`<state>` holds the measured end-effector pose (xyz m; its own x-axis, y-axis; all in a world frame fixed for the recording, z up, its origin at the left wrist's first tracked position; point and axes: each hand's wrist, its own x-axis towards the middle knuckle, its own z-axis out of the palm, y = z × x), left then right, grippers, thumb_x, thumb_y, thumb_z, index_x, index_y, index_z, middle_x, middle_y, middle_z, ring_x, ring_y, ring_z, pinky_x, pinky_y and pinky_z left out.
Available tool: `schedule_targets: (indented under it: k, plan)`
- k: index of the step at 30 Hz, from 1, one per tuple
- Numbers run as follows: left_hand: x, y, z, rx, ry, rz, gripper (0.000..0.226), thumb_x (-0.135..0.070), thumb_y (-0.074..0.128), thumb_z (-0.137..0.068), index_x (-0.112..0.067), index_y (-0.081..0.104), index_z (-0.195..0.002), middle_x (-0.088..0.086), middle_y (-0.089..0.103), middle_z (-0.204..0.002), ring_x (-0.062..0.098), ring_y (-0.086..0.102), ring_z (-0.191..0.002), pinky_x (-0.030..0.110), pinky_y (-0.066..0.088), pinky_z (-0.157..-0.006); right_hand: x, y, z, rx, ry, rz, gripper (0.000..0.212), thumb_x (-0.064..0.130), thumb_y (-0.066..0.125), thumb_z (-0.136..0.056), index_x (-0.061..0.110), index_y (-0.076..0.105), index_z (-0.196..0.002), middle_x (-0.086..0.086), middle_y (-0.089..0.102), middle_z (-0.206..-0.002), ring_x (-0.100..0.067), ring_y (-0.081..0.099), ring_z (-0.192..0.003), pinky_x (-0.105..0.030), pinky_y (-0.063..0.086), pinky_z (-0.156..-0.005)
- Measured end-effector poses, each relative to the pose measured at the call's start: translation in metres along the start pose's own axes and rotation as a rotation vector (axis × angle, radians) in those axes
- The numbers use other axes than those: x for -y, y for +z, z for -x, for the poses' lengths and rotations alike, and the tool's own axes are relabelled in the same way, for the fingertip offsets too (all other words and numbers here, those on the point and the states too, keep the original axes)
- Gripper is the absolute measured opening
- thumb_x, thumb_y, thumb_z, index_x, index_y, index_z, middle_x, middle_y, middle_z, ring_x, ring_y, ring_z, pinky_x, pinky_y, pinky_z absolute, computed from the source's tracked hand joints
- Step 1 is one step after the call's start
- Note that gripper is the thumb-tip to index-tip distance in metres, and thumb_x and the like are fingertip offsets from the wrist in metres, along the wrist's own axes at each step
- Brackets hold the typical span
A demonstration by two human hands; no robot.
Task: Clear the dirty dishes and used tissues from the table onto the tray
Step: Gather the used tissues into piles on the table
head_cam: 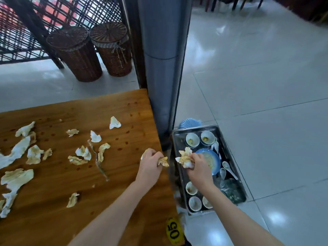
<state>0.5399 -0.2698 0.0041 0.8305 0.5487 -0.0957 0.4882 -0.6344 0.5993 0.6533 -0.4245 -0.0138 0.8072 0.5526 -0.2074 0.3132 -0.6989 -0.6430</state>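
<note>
Several stained, crumpled tissues lie scattered over the wooden table. At the table's right edge my left hand grips a wad of used tissue. My right hand holds another bunch of tissues over the metal tray, which sits lower, to the right of the table. The tray carries several small dirty bowls, a blue plate with food residue and white spoons.
A grey pillar stands at the table's far right corner, right behind the tray. Two wicker baskets stand on the tiled floor beyond the table. A yellow "05" sticker marks the table's near corner. Open tiled floor lies to the right.
</note>
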Motion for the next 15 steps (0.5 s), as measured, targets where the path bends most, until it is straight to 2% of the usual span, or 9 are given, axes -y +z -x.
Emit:
schedule_targets:
  k: [3, 5, 11, 15]
  plan:
    - [-0.023, 0.024, -0.014, 0.039, 0.044, 0.028, 0.018, -0.005, 0.063, -0.087, -0.02, 0.064, -0.097, -0.005, 0.046, -0.1, 0.012, 0.044, -0.095, 0.027, 0.046, -0.083, -0.028, -0.015, -0.009, 0.004, 0.037, 0.024, 0.033, 0.003, 0.058, -0.078, 0.017, 0.056, -0.108, 0.003, 0.047, -0.105, -0.019, 0.048, -0.095, -0.033, 0.045, -0.071]
    - [-0.035, 0.042, -0.024, 0.065, 0.061, 0.03, 0.018, -0.004, 0.064, -0.086, -0.018, 0.064, -0.099, -0.004, 0.046, -0.102, 0.013, 0.045, -0.095, 0.03, 0.048, -0.084, -0.046, -0.025, -0.015, -0.006, 0.07, 0.037, 0.035, 0.003, 0.058, -0.078, 0.019, 0.055, -0.109, 0.005, 0.044, -0.105, -0.018, 0.048, -0.094, -0.031, 0.042, -0.066]
    - [-0.064, 0.092, -0.049, 0.157, 0.111, 0.026, 0.022, -0.007, 0.066, -0.086, -0.021, 0.064, -0.103, -0.006, 0.043, -0.103, 0.013, 0.047, -0.098, 0.023, 0.044, -0.084, -0.095, -0.046, -0.03, -0.031, 0.15, 0.08, 0.034, 0.003, 0.057, -0.076, 0.018, 0.053, -0.106, 0.006, 0.04, -0.099, -0.015, 0.043, -0.086, -0.027, 0.035, -0.057]
    - [-0.079, 0.118, -0.068, 0.205, 0.12, 0.047, 0.022, -0.008, 0.065, -0.087, -0.022, 0.064, -0.104, -0.007, 0.043, -0.103, 0.011, 0.047, -0.096, 0.027, 0.049, -0.086, -0.119, -0.054, -0.042, -0.031, 0.186, 0.048, 0.033, 0.002, 0.057, -0.076, 0.014, 0.053, -0.106, 0.003, 0.04, -0.099, -0.022, 0.049, -0.092, -0.031, 0.041, -0.068]
